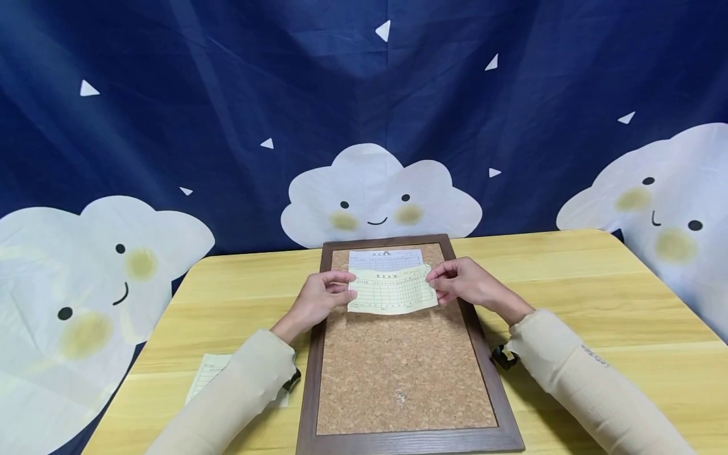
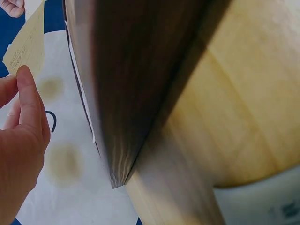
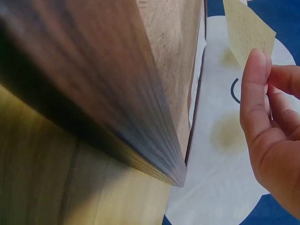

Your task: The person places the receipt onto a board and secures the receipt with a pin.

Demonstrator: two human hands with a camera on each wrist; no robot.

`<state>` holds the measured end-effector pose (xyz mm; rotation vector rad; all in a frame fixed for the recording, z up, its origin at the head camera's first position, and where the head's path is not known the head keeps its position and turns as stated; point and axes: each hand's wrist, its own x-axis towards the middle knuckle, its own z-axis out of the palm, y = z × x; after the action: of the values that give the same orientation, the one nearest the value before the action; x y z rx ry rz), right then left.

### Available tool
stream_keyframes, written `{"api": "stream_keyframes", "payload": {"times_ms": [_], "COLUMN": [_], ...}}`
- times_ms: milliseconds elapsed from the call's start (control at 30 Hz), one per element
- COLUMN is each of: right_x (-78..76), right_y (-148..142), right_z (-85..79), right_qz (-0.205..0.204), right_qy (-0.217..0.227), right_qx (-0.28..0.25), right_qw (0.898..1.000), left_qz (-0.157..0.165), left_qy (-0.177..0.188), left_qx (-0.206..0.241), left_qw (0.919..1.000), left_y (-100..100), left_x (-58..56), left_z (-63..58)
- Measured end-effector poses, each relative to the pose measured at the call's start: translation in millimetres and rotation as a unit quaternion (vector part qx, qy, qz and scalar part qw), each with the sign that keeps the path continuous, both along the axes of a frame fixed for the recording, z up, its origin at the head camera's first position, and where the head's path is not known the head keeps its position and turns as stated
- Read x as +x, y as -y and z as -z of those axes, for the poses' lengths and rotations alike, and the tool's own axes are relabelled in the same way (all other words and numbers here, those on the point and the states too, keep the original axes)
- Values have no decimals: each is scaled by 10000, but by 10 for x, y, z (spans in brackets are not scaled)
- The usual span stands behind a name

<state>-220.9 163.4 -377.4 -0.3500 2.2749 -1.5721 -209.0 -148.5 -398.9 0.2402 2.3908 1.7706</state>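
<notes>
A pale yellow printed form point(image 1: 392, 294) is stretched between both hands above the upper part of a framed cork board point(image 1: 398, 366). My left hand point(image 1: 321, 297) pinches its left edge between thumb and fingers. At the opposite edge, my right hand point(image 1: 463, 284) pinches the paper the same way. Behind the yellow form, a white printed form point(image 1: 387, 259) lies at the top of the cork, partly covered in the head view. Each wrist view shows a corner of the yellow form point(image 2: 28, 44) held between fingertips, raised off the board.
The board's dark wooden frame point(image 1: 311, 379) surrounds the cork on a light wood table point(image 1: 569, 272). More pale yellow forms point(image 1: 207, 373) lie to the left, partly under the left sleeve. A dark blue curtain point(image 1: 227, 82) with smiling clouds hangs behind the table.
</notes>
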Motion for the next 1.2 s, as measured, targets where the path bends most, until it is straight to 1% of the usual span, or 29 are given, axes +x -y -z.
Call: {"api": "stream_keyframes", "payload": {"times_ms": [200, 433, 900, 1200], "right_x": [-6, -35, -60, -70], "right_y": [8, -7, -11, -11], "right_z": [18, 50, 57, 80], "right_qz": [-27, -100, -208, -325], "right_qy": [112, 150, 138, 205], "right_qx": [88, 198, 320, 360], "right_qw": [9999, 9996, 9992, 9986], "left_qz": [-14, -27, -6, 19], "left_qy": [65, 41, 211, 417], "left_qx": [-61, -168, -332, -352], "left_qw": [10000, 9998, 9992, 9985], "left_y": [11, 2, 12, 7], "left_x": [-15, -2, -19, -24], "left_z": [33, 12, 39, 54]}}
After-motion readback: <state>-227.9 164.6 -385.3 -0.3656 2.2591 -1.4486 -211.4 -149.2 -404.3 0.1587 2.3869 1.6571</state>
